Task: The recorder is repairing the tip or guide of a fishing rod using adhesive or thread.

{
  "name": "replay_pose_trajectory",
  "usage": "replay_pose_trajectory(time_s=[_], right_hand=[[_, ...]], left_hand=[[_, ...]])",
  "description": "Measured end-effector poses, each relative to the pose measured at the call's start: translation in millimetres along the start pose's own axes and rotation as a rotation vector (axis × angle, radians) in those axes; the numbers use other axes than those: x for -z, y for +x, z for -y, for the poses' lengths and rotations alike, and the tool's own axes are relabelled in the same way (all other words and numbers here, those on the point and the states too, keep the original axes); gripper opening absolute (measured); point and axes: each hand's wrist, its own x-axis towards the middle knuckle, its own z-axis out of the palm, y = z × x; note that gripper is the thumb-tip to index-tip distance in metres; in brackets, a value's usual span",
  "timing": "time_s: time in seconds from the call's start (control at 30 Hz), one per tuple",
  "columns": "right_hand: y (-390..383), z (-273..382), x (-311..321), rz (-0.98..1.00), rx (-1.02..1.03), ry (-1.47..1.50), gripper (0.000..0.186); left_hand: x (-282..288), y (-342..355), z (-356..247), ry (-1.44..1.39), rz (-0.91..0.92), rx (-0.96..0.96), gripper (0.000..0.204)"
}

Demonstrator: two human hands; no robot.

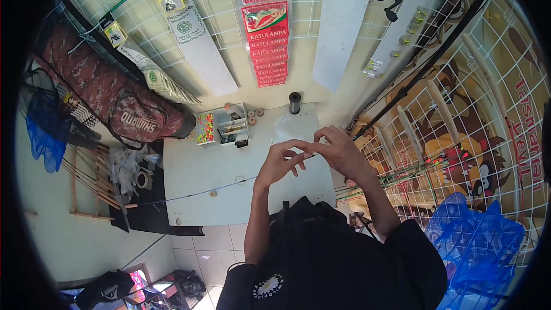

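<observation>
Over the white table (198, 186), my left hand (281, 162) and my right hand (338, 152) meet with their fingertips pinched together. Something thin and too small to name seems to be between them. My left hand's lower fingers hang loosely bent, while the right hand's fingers curl in toward the thumb. A slender blue rod (195, 195) runs across the table from the left toward my left wrist. Past the wrist I cannot tell whether it reaches my fingers. A small pale loop (241, 181) lies by the rod.
Behind my hands stand a compartment box (234, 139) with colourful beads, several small round pieces (251, 113) and a dark spool (294, 103). Packets hang on the wall grid (310, 23). A camouflage rod bag (138, 117) leans left; blue netting (476, 241) and rods flank the right.
</observation>
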Motion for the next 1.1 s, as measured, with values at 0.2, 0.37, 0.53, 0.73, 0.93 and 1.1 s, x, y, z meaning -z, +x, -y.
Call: replay_pose_trajectory(time_s=[0.2,0.37,0.53,0.73,0.93,1.1], right_hand=[[0,0,2,-0.002,-0.005,0.046,0.032],[-1,0,3,-0.010,-0.023,0.064,0.030],[-3,-1,1,-0.001,-0.098,0.089,0.012],[-2,3,1,0.005,-0.105,0.110,0.011],[-1,5,3,-0.008,-0.099,0.095,0.011],[-1,6,4,-0.023,-0.102,0.086,0.010]], left_hand=[[-2,1,-7,0.011,0.041,0.028,0.021],[-3,2,-5,0.022,0.031,0.009,0.022],[-7,2,-6,0.081,0.012,-0.032,0.028],[-14,0,-2,0.109,-0.132,-0.012,0.023],[-15,-1,2,-0.005,-0.172,-0.001,0.018],[-16,-3,1,0.021,-0.200,-0.041,0.016]])
